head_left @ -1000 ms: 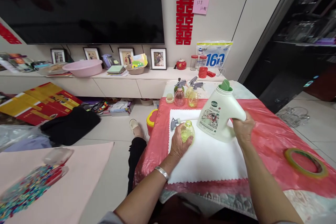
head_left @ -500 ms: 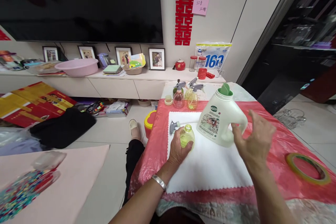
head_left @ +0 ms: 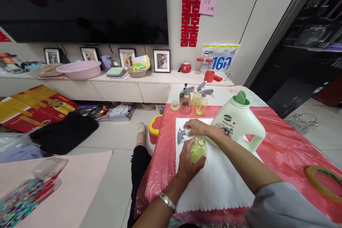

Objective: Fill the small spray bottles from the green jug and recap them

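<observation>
My left hand (head_left: 188, 160), with a silver bracelet at the wrist, is wrapped round a small yellow-green clear bottle (head_left: 198, 152), whose neck is uncapped and upright. Just beyond it, my right hand (head_left: 196, 129) reaches across with its fingers closed at the collar of a grey spray trigger head (head_left: 181, 135), which lies on a white scalloped mat (head_left: 216, 185). The right forearm passes in front of a large pale green jug (head_left: 240, 123) that has a green spout at its open mouth. The jug partly hides behind that arm.
Several spray bottles (head_left: 185, 104) and a small pale cap (head_left: 175, 105) stand at the table's far left. A roll of tape (head_left: 324, 181) lies on the red table cover (head_left: 288, 131) at right. A red-and-yellow stool (head_left: 155, 128) is beside the table; a pink board (head_left: 88, 181) is at left.
My right hand has left the side of the jug's handle and crossed left to the spray trigger head. My left hand still holds the bottle. The view has shifted slightly.
</observation>
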### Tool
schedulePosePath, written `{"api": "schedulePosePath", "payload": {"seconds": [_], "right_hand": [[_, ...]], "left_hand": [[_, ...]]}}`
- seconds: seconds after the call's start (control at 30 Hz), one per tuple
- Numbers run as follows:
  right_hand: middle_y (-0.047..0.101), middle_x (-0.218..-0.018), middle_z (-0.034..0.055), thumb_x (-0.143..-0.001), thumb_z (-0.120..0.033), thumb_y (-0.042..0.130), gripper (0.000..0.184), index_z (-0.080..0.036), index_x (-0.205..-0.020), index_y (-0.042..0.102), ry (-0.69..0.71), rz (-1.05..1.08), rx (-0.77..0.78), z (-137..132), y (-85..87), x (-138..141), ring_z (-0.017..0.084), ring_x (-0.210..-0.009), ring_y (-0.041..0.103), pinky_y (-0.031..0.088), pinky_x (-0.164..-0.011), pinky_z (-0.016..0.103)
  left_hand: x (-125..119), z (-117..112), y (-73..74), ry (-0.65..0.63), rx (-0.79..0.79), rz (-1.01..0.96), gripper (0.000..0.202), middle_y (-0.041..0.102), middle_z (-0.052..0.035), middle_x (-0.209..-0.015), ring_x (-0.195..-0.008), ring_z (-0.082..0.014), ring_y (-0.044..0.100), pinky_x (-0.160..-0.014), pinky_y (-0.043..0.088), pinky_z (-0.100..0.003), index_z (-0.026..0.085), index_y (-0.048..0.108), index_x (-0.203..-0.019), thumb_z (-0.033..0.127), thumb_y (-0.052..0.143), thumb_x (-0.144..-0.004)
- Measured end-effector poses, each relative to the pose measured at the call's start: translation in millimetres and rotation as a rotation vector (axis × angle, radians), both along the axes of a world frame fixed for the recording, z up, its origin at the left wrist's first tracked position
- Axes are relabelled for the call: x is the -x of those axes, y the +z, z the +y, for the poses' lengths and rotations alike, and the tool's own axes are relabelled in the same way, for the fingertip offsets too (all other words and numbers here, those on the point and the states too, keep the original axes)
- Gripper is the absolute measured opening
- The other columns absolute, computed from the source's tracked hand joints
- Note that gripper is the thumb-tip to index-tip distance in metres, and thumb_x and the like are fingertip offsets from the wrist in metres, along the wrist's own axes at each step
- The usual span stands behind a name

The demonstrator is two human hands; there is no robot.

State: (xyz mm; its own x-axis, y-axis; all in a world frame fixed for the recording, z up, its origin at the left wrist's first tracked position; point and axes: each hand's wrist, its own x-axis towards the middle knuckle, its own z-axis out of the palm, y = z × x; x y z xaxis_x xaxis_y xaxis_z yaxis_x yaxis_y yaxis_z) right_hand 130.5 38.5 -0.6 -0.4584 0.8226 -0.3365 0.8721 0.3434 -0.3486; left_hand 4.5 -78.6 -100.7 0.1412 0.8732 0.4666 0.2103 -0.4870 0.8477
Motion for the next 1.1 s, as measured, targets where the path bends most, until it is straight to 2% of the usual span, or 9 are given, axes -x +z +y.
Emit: {"api": "schedulePosePath", "payload": {"seconds": [0.17,0.3,0.4,0.5,0.57,0.7,0.77,0.87,1.1], "right_hand": [[0.053,-0.122,0.0110,-0.105,-0.041,0.059,0.039,-0.010,-0.129,0.057,0.044,-0.111,0.016,3,-18.5,13,0.019,-0.110,0.056,0.053,-0.097,0.037],[0.054,-0.120,0.0108,-0.105,-0.041,0.059,0.039,-0.010,-0.127,0.057,0.043,-0.042,-0.049,7,-9.5,15,0.018,-0.108,0.056,0.054,-0.096,0.036],[0.055,-0.116,0.0096,-0.104,-0.037,0.061,0.033,-0.009,-0.122,0.059,0.000,0.137,-0.191,8,18.6,14,0.018,-0.107,0.056,0.052,-0.097,0.036],[0.058,-0.113,0.0060,-0.097,-0.019,0.066,0.024,-0.012,-0.119,0.061,-0.076,0.386,-0.367,-9,60.8,8,0.016,-0.104,0.056,0.050,-0.096,0.031],[0.059,-0.111,0.0058,-0.101,-0.025,0.057,0.021,-0.013,-0.119,0.060,-0.120,0.535,-0.447,-30,88.2,-2,0.015,-0.098,0.057,0.051,-0.087,0.027],[0.060,-0.112,0.0050,-0.093,-0.031,0.071,0.027,-0.017,-0.114,0.064,-0.251,1.199,-0.480,-84,119.3,-22,0.016,-0.095,0.061,0.055,-0.079,0.024],[0.060,-0.114,0.0057,-0.088,-0.029,0.076,0.031,-0.018,-0.116,0.064,-0.354,1.391,-0.438,-107,120.6,-29,0.015,-0.091,0.063,0.056,-0.072,0.020],[0.061,-0.113,0.0075,-0.090,-0.030,0.075,0.033,-0.018,-0.118,0.063,-0.467,1.478,-0.403,-128,110.9,-35,0.014,-0.086,0.064,0.056,-0.066,0.018],[0.058,-0.119,0.0074,-0.092,-0.036,0.074,0.034,-0.022,-0.120,0.060,-0.477,1.457,-0.392,-133,80.1,-34,0.018,-0.093,0.064,0.060,-0.074,0.027]], "left_hand": [[2,-1,6.3,-0.032,-0.003,-0.001,0.061,0.061,-0.0130,-0.118,-0.112,-0.0309,0.063,-0.099,0.051,-0.051,0.019,0.046,-0.130,0.055,0.060,-0.083],[0,-1,5.4,-0.036,0.016,-0.010,0.063,0.060,-0.0132,-0.116,-0.109,-0.0312,0.063,-0.097,0.052,-0.052,0.018,0.045,-0.130,0.056,0.060,-0.082],[0,-1,1.3,-0.037,0.016,-0.013,0.067,0.060,-0.0139,-0.118,-0.112,-0.0320,0.062,-0.099,0.052,-0.053,0.018,0.045,-0.131,0.061,0.060,-0.081],[1,-1,-2.3,-0.040,0.016,-0.013,0.071,0.059,-0.0145,-0.121,-0.114,-0.0325,0.061,-0.100,0.051,-0.053,0.018,0.045,-0.132,0.066,0.060,-0.081],[2,0,-3.4,-0.048,0.013,-0.012,0.076,0.058,-0.0149,-0.122,-0.115,-0.0329,0.061,-0.101,0.052,-0.054,0.019,0.045,-0.133,0.071,0.060,-0.080],[4,2,-3.9,-0.063,0.031,-0.013,0.082,0.058,-0.0154,-0.123,-0.117,-0.0332,0.061,-0.103,0.051,-0.054,0.018,0.045,-0.133,0.078,0.059,-0.078],[4,2,-3.9,-0.062,0.043,-0.018,0.084,0.057,-0.0158,-0.124,-0.119,-0.0337,0.060,-0.105,0.049,-0.055,0.018,0.046,-0.132,0.079,0.060,-0.076],[4,2,-3.5,-0.060,0.071,-0.016,0.089,0.057,-0.0162,-0.125,-0.120,-0.0342,0.060,-0.106,0.049,-0.055,0.018,0.046,-0.132,0.080,0.065,-0.071],[4,2,-0.9,-0.048,0.096,0.029,0.088,0.058,-0.0157,-0.127,-0.121,-0.0337,0.060,-0.105,0.049,-0.053,0.018,0.045,-0.133,0.073,0.072,-0.069]]}}
